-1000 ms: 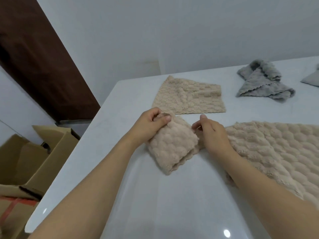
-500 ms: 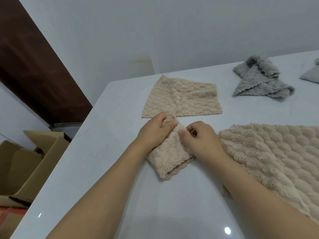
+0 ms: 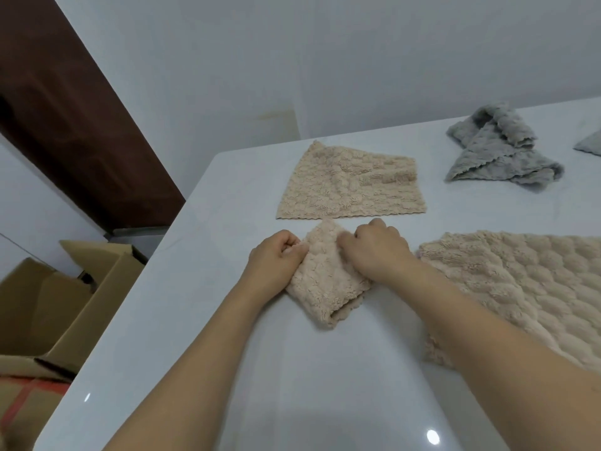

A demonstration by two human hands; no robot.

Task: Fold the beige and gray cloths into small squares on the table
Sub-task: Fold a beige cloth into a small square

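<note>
Fingers of the left hand point(image 3: 274, 266) are curling tight, thumb and knuckles pinching the left edge of the small folded beige cloth point(image 3: 327, 281). Fingers of the right hand point(image 3: 379, 252) are curling down onto the cloth's upper right part, gripping the plush; fingertips are sinking into the pile, so how deep the hold goes cannot be told.

White table point(image 3: 292, 385) is filling most of the view, glossy, its left edge running diagonally toward the far wall.

Large beige cloth point(image 3: 520, 294) is lying spread flat to the right, bubble-textured, running out of frame; the right forearm is crossing over its near left corner.

Cardboard box point(image 3: 58, 307) is sitting open on the floor, left of the table, flaps up.

Half-folded beige cloth point(image 3: 351, 187) is lying flat just beyond the hands, scalloped near edge almost touching the small folded one's far corner.

Gray cloth point(image 3: 500, 157) is lying crumpled at the far right, well apart from the beige pieces. A corner of another gray cloth point(image 3: 590, 144) is showing at the right frame edge.

The small folded beige cloth is sitting between both hands near the table's middle, turned diamond-wise, one corner pointing toward the person, layered edges showing at that near corner.
</note>
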